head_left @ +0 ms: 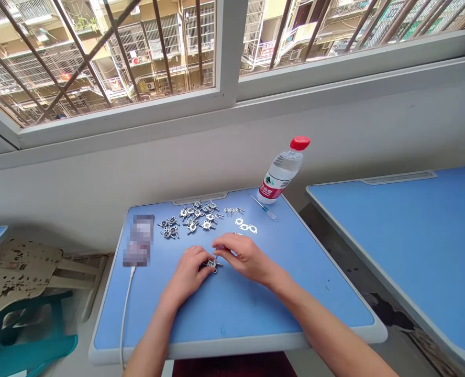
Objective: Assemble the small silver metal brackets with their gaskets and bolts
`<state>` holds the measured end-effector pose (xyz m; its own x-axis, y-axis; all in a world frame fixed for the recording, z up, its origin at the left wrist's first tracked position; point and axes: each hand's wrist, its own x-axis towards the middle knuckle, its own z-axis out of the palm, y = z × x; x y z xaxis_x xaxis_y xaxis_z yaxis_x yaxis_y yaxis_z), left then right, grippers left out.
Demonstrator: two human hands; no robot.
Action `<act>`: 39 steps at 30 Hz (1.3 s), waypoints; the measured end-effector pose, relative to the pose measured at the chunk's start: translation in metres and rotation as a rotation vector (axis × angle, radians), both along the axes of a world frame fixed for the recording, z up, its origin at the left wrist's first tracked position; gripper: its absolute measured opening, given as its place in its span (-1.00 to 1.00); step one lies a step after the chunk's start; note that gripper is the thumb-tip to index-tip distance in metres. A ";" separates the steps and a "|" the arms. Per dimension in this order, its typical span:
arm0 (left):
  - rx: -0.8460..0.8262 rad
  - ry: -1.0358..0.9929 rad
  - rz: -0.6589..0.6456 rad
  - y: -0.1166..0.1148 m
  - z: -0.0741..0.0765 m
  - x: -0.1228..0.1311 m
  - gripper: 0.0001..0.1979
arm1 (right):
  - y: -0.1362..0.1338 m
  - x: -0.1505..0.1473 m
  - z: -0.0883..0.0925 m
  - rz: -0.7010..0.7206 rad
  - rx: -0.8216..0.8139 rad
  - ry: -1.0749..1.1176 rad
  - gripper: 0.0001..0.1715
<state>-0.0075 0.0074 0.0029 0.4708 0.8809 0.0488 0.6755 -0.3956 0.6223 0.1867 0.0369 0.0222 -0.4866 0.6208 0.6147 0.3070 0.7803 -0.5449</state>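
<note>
Silver metal part (213,264) clamped in our left hand (186,275) at bench (232,319) centre; right hand (242,256) just beside, grip unclear. Loose parts (193,217) at 12 o'clock: one slip could scatter them.

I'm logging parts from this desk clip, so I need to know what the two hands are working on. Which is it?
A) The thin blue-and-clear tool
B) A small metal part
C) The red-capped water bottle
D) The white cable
B. The left hand and right hand meet at a small metal part over the blue desk, near a scatter of similar metal pieces.
</note>
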 end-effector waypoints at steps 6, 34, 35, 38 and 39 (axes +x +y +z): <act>-0.013 0.011 0.023 0.001 -0.003 0.000 -0.95 | -0.002 -0.004 -0.003 0.022 0.029 -0.049 -0.80; -0.085 -0.073 0.002 0.004 -0.001 -0.003 -0.88 | -0.002 -0.001 -0.006 0.027 -0.059 -0.026 -0.68; -0.098 -0.075 0.000 0.005 0.000 -0.004 -0.87 | -0.001 0.001 -0.005 0.040 -0.101 -0.030 -0.65; -0.132 -0.068 -0.021 0.005 0.002 -0.006 -0.83 | 0.001 0.006 -0.002 0.057 -0.190 -0.039 -0.61; -0.138 -0.065 -0.030 0.006 0.003 -0.007 -0.82 | 0.002 0.008 -0.001 0.056 -0.200 -0.035 -0.62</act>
<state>-0.0148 0.0131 0.0057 0.4966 0.8670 -0.0402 0.6210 -0.3225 0.7144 0.1949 0.0386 0.0212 -0.5426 0.7004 0.4638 0.2882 0.6738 -0.6804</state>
